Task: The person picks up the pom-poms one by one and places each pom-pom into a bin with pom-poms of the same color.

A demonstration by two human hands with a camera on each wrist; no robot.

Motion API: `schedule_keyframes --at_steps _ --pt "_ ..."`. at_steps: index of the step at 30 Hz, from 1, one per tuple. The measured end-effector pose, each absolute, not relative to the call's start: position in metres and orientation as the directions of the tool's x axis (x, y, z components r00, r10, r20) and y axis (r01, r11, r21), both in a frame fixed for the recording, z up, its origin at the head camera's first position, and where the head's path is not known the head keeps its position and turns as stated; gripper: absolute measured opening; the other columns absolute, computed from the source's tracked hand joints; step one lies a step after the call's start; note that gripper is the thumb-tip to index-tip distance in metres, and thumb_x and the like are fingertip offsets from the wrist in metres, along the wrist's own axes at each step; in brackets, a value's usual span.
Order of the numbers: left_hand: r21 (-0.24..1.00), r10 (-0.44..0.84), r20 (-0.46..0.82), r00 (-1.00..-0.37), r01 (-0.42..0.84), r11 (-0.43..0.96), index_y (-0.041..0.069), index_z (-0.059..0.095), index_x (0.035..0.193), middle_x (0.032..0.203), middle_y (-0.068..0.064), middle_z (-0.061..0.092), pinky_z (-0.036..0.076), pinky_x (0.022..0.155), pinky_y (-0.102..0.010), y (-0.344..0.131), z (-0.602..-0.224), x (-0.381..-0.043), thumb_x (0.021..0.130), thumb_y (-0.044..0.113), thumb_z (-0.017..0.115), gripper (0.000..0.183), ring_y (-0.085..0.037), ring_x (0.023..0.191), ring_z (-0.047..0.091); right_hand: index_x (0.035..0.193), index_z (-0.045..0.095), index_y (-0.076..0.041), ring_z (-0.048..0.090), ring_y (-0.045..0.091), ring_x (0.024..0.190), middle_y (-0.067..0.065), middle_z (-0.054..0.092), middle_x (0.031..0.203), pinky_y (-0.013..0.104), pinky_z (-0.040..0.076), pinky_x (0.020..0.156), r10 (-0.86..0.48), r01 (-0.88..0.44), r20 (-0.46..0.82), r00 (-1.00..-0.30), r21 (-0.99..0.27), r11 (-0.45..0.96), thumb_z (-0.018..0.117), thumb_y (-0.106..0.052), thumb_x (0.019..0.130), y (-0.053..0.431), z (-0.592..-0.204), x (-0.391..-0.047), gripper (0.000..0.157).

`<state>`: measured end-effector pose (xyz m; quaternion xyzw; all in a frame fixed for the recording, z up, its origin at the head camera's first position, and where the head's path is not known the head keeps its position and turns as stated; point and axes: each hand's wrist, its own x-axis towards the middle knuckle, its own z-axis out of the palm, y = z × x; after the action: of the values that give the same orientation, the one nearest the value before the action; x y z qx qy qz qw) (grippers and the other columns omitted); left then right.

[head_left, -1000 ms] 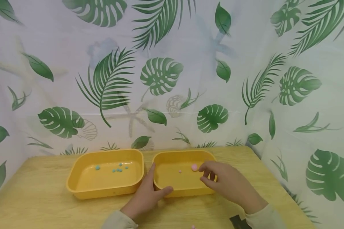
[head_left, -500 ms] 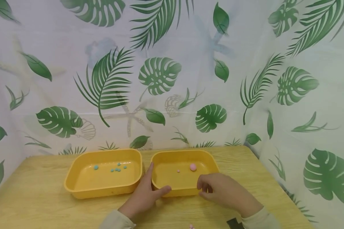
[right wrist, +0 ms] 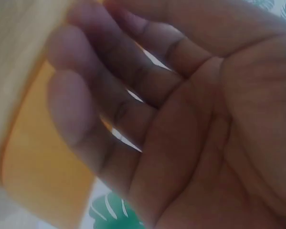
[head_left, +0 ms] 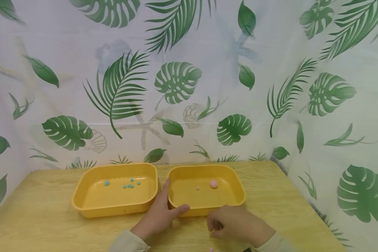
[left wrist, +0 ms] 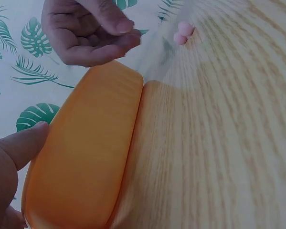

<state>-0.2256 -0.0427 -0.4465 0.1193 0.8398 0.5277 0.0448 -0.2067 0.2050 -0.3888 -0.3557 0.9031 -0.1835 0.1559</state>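
Head view shows the right hand (head_left: pixel 232 222) loosely curled, nothing visible in it, with small pink balls (head_left: pixel 211 249) just nearside of its fingertips, where a careless brush could roll them off, while the thumb-spread left hand (head_left: pixel 159 212) touches the right-hand yellow tray (head_left: pixel 204 200).

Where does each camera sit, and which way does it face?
Head: on the head, facing forward and down at left tray and right tray; left hand, right hand, sleeves show.
Left wrist: on that wrist, facing the right tray's outside and pink balls; both hands partly show.
Right wrist: on that wrist, facing the right hand's palm, yellow surface behind; only that hand shows.
Head and left wrist share both hands and right tray.
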Motion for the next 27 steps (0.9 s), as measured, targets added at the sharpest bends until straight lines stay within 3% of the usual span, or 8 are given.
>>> schedule_keyframes --at_steps 10,27 --pt "0.905 0.248 0.033 -0.968 0.134 0.404 0.01 0.001 0.153 0.157 -0.016 0.011 0.017 0.112 -0.055 -0.042 -0.445 -0.225 0.077 0.057 0.069 0.112 -0.033 0.143 0.014 0.077 0.06 -0.029 0.05 0.001 0.061 -0.016 0.054 0.067 0.021 0.042 0.056 -0.615 -0.445 -0.342 -0.71 -0.458 0.769 0.069 -0.02 0.08 0.191 -0.403 -0.196 0.012" --pt "0.907 0.259 0.036 -0.965 0.14 0.397 0.008 0.001 0.153 0.157 -0.018 0.011 0.017 0.112 -0.055 -0.043 -0.444 -0.225 0.079 0.056 0.069 0.111 -0.034 0.142 0.015 0.072 0.059 -0.028 0.048 0.002 0.059 -0.016 0.053 0.066 0.021 0.041 0.055 -0.587 -0.455 -0.341 -0.734 -0.395 0.798 0.069 -0.019 0.081 0.185 -0.411 -0.197 0.016"
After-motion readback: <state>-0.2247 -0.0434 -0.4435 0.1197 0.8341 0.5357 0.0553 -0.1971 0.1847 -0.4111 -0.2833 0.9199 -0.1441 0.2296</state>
